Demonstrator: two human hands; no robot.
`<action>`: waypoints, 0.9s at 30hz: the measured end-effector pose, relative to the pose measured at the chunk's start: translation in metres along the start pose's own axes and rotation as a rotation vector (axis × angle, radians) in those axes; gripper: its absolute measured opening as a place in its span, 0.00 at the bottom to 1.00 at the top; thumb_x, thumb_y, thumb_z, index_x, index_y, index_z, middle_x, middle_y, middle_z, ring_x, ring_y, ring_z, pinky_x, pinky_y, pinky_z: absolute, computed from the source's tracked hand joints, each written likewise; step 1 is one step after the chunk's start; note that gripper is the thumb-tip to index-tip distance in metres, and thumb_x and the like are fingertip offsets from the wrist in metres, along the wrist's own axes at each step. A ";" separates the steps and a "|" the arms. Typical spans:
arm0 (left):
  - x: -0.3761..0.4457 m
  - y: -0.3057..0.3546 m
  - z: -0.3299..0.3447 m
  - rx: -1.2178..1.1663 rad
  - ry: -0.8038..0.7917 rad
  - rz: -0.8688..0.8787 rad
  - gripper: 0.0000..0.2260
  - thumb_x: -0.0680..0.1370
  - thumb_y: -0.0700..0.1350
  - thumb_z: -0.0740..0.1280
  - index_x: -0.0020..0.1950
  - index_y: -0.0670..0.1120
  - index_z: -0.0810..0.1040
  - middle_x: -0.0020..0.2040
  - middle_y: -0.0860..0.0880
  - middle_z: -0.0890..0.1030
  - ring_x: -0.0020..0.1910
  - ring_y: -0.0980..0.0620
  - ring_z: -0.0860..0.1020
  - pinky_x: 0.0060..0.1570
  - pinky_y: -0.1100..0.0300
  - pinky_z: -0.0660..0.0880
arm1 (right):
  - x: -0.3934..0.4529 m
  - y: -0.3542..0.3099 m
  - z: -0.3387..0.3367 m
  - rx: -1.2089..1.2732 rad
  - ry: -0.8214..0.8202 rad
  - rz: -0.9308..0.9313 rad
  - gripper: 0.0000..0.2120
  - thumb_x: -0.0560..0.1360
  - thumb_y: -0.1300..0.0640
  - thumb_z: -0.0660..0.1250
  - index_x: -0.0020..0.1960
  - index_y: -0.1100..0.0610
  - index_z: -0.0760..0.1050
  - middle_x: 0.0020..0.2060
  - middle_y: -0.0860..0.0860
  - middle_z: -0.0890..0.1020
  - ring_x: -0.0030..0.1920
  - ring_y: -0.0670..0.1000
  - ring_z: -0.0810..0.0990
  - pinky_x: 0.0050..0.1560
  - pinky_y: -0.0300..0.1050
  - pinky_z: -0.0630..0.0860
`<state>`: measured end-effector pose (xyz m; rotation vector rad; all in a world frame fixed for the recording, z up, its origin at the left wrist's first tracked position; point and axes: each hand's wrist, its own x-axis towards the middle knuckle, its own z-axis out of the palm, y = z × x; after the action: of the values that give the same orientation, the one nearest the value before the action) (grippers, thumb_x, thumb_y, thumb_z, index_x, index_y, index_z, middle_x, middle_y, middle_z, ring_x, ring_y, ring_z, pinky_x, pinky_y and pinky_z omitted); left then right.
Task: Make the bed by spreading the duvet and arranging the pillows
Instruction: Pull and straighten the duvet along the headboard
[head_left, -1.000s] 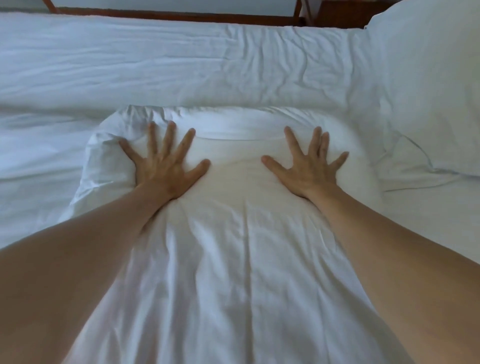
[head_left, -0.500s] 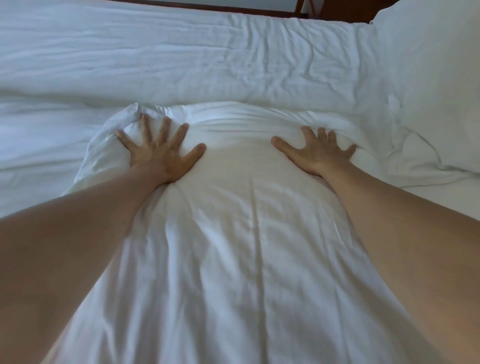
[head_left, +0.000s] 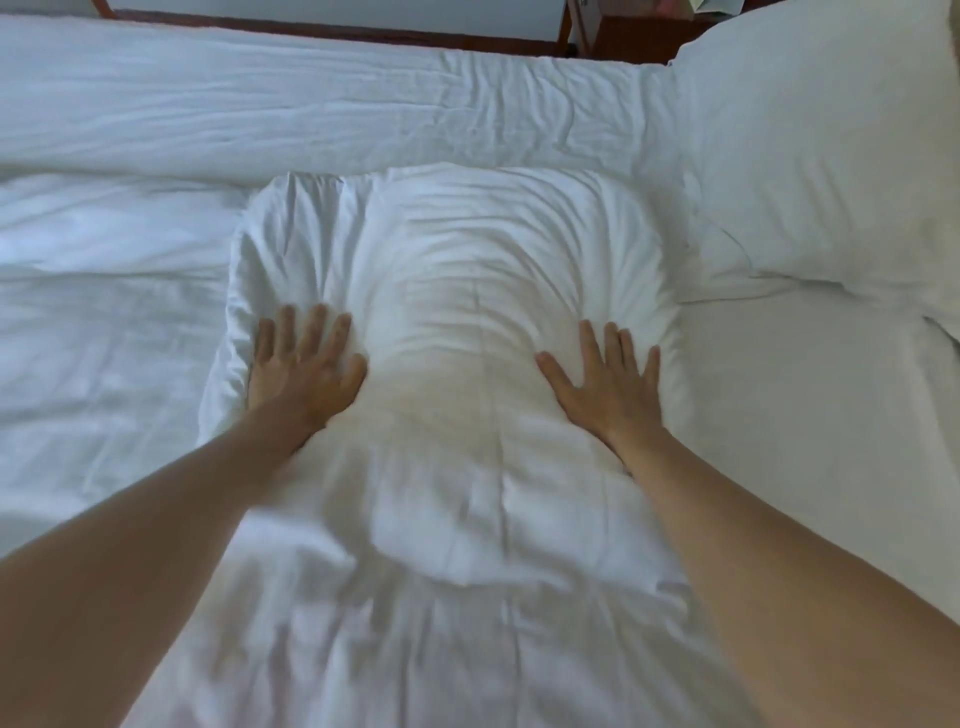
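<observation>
A view looking down from a person's head at a bed made up entirely in white. In the middle lies a white pillow (head_left: 467, 322), its long side running away from the viewer, its case creased in curved wrinkles across the puffed far end. Both bare forearms reach in from the bottom corners.

The left hand (head_left: 304, 371) lies palm down on the pillow's left side, close to its edge. Its fingers (head_left: 311, 332) are straight and held near one another, gripping nothing; this hand is a little blurred. The right hand (head_left: 605, 384) lies palm down on the pillow's right side, fingers straight and spread, thumb pointing inward, also holding nothing. The two hands sit at about the same height, with the pillow's raised middle between them.

Beneath and around the pillow is the white bed sheet (head_left: 104, 364), lightly rumpled on the left. Beyond the pillow, across the far side of the bed, runs a broad band of wrinkled white duvet (head_left: 311, 114), stretching from the left edge to the right. At the upper right a second white pillow (head_left: 821, 156) rests, large and plump, its near corner lying just beside the central pillow without clearly touching it.

Along the top edge, past the bed, a strip of dark wooden frame (head_left: 337, 26) shows.
</observation>
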<state>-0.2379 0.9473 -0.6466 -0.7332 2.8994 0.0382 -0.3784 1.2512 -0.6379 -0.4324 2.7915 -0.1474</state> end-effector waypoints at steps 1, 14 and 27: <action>-0.022 -0.002 -0.002 -0.025 0.036 0.036 0.34 0.76 0.62 0.44 0.78 0.50 0.63 0.78 0.45 0.62 0.76 0.36 0.57 0.75 0.39 0.51 | -0.021 0.001 0.005 0.004 0.018 -0.004 0.46 0.70 0.22 0.36 0.81 0.47 0.43 0.80 0.51 0.46 0.80 0.51 0.42 0.76 0.62 0.36; -0.229 -0.012 -0.007 -0.094 -0.098 0.015 0.38 0.72 0.69 0.39 0.80 0.57 0.49 0.80 0.47 0.53 0.79 0.46 0.49 0.72 0.31 0.42 | -0.228 0.026 0.045 0.043 -0.102 0.091 0.49 0.65 0.18 0.34 0.79 0.42 0.36 0.80 0.48 0.40 0.79 0.50 0.37 0.71 0.72 0.35; -0.341 0.004 -0.030 0.053 -0.568 -0.194 0.41 0.75 0.72 0.52 0.78 0.58 0.33 0.78 0.52 0.31 0.77 0.39 0.34 0.67 0.25 0.48 | -0.305 0.034 0.005 -0.033 -0.597 0.055 0.65 0.62 0.31 0.74 0.76 0.40 0.26 0.78 0.55 0.33 0.78 0.63 0.37 0.72 0.72 0.53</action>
<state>0.0523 1.1088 -0.5652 -0.8298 2.2766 0.1241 -0.1100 1.3777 -0.5596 -0.3369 2.2173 0.0384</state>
